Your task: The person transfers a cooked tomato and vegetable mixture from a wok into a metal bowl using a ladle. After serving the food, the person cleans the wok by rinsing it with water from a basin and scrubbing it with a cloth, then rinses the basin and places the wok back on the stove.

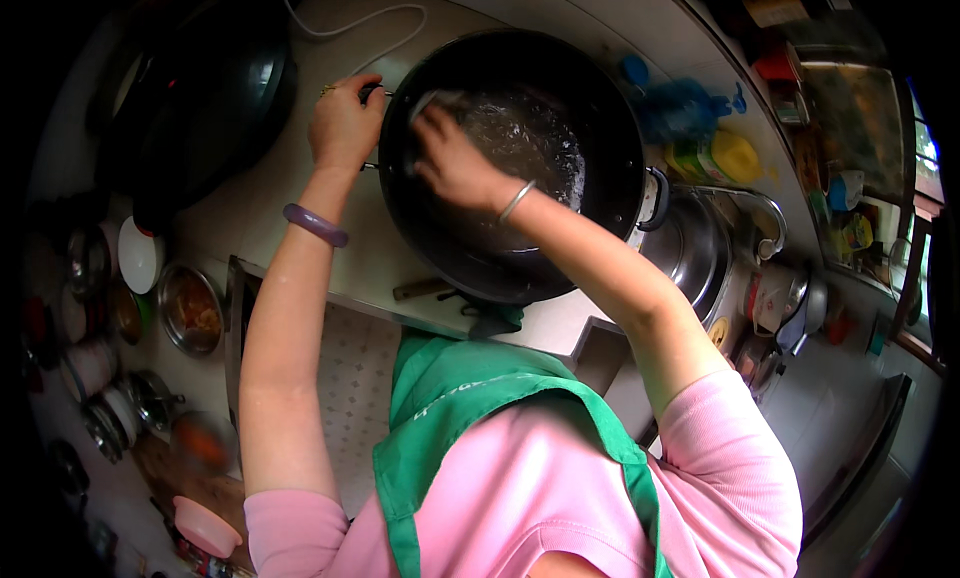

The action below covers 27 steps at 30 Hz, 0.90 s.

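A large black wok [517,278] with two side handles sits on the pale countertop, with moving water [525,143] inside. My left hand [346,120] grips the wok's left handle, fingers wrapped round its dark grip. Inside the wok, my right hand [457,158] reaches down near the left inner wall. Its fingers press on a greyish scrubber or cloth [435,102], blurred and partly hidden by them. The wok's right handle [657,199] stands free near the sink.
Right of the wok are a steel sink basin [690,255], a faucet [772,233], a blue bottle [679,109] and a yellow bottle [727,156]. A wooden-handled tool [421,288] lies by the front edge. At left stand a steel bowl of food [191,312] and a white bowl [141,257].
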{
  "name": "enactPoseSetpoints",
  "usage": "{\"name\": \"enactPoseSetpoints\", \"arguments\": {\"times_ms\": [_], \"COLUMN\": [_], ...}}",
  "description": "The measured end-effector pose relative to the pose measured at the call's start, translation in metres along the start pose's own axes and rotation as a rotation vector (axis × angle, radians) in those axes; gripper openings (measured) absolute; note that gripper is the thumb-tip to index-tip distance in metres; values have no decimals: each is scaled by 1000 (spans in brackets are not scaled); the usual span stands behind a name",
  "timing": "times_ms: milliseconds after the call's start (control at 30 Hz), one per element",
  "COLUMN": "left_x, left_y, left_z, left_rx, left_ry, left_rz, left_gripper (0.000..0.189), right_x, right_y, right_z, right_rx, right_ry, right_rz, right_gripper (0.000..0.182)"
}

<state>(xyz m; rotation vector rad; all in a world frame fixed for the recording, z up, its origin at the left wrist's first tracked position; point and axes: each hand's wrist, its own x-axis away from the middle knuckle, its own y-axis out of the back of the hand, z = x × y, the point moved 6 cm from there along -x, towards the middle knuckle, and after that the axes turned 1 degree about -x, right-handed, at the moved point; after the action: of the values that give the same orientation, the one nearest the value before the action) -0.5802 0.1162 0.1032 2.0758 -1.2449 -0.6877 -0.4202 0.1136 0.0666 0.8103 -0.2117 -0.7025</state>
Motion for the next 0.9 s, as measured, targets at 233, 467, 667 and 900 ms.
{"name": "enactPoseSetpoints", "arguments": {"times_ms": [233,467,667,900], "left_x": [-4,-3,-3,-1], "left_y": [-3,1,0,1], "left_z": [0,-2,0,-4], "left_rx": [-22,-44,-36,-46], "left_ry": [-24,-75,-48,-34], "left_rz": [11,-10,7,7], "left_gripper": [22,22,21,20], "right_x": [107,178,115,-18], "right_y": [8,103,172,130], "right_z": [50,1,-70,-76], "right_rx": [-382,322,1005,677], "right_ry": [-61,-97,-130,-47], "right_rz": [522,841,459,46], "right_gripper": [51,25,18,45]}}
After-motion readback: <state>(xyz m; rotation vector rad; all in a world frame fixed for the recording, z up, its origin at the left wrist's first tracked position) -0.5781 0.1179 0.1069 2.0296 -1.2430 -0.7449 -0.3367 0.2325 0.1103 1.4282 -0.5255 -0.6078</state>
